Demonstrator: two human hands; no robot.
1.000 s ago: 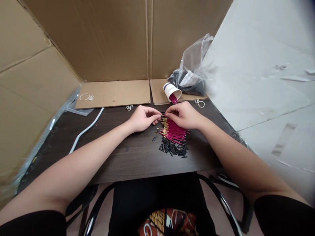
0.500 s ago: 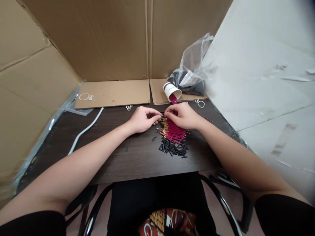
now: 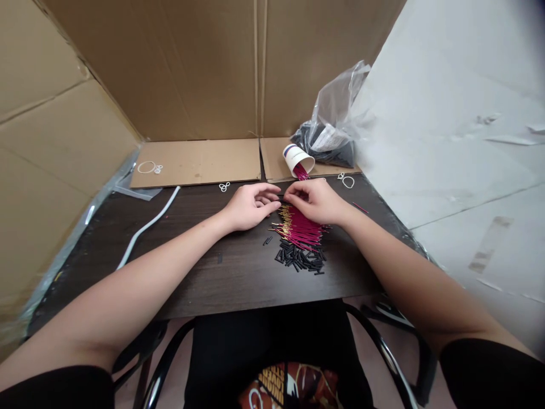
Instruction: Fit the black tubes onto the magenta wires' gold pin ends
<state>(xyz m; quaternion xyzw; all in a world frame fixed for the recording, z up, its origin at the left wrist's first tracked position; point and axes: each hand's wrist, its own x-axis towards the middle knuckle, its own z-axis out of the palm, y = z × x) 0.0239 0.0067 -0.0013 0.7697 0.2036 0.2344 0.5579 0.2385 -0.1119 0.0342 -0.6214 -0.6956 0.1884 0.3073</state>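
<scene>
My left hand (image 3: 254,205) is just left of the wire pile, thumb and fingers apart with nothing visible between them. Opposite it, my right hand (image 3: 314,200) is closed in a pinch over the far end of the pile; a thin dark piece shows by its fingertips, too small to make out. Below the right hand lie many thin red wires (image 3: 302,230) side by side, their gold-coloured ends pointing left. Short black tubes (image 3: 300,257) are heaped at the near side of the wires, with a few loose ones to the left.
A paper cup (image 3: 298,159) lies tipped over, red wires spilling from its mouth. Behind it stands a clear plastic bag (image 3: 334,136) of dark pieces. White rings (image 3: 224,186) and a grey-white tube (image 3: 147,227) lie on the dark table (image 3: 238,284). Cardboard (image 3: 196,162) borders the back.
The thumb and fingers of my left hand have spread from a pinch. My right hand keeps its pinch in nearly the same place.
</scene>
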